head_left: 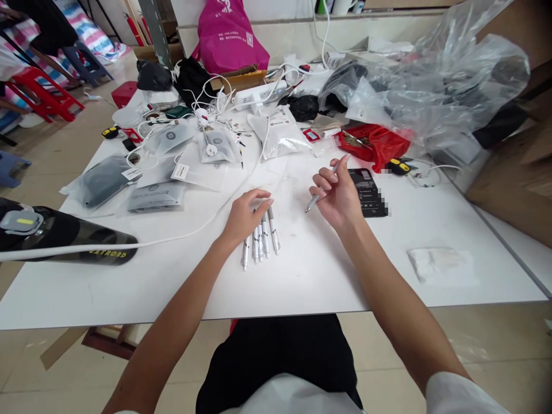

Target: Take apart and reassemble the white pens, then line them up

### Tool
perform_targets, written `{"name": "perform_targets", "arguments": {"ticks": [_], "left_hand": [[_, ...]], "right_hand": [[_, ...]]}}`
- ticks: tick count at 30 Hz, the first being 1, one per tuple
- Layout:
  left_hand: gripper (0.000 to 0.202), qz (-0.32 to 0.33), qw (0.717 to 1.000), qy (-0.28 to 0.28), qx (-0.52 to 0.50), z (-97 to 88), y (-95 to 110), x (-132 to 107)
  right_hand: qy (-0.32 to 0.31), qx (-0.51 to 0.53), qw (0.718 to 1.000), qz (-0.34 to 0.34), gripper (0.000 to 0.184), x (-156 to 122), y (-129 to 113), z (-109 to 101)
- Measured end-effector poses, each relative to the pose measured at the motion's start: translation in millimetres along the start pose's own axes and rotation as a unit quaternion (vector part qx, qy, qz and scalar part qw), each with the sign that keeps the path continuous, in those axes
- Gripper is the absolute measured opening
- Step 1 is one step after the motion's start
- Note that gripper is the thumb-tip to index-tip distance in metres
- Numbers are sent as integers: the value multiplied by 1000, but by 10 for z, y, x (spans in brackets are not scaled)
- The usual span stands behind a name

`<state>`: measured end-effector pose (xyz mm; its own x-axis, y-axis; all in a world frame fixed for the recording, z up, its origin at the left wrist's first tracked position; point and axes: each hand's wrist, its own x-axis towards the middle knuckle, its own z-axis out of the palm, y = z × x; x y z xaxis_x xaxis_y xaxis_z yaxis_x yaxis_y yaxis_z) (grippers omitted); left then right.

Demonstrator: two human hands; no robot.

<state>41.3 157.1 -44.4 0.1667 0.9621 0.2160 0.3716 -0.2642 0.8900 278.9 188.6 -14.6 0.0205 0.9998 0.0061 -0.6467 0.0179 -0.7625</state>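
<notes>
My right hand (338,198) is raised above the white table (302,276), palm turned up, with its fingers curled around a slim silver-grey pen (314,201). One end of that pen points down and left; the hand hides part of its middle. Several white-and-grey pens (266,238) lie side by side on the tabletop. Over their far ends is my left hand (245,215), thumb and forefinger a little apart and nothing visible between them. Whether it touches the pens, I cannot tell. A black printed card or packet (368,195) lies just beyond my right wrist.
A dark bottle (73,236) lies at left, with a white cable (194,230) crossing it. Packaged pouches (155,195), a power strip (259,95), a red bag (375,144) and clear plastic (452,86) crowd the back. At right lies a folded white tissue (442,265).
</notes>
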Motion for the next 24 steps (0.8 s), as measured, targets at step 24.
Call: {"name": "perform_targets", "arguments": {"ticks": [24], "left_hand": [[22,5,997,-68,21,-1,-36,-38]], "right_hand": [[-33,-26,998,-51,45,58,-116,-298]]}}
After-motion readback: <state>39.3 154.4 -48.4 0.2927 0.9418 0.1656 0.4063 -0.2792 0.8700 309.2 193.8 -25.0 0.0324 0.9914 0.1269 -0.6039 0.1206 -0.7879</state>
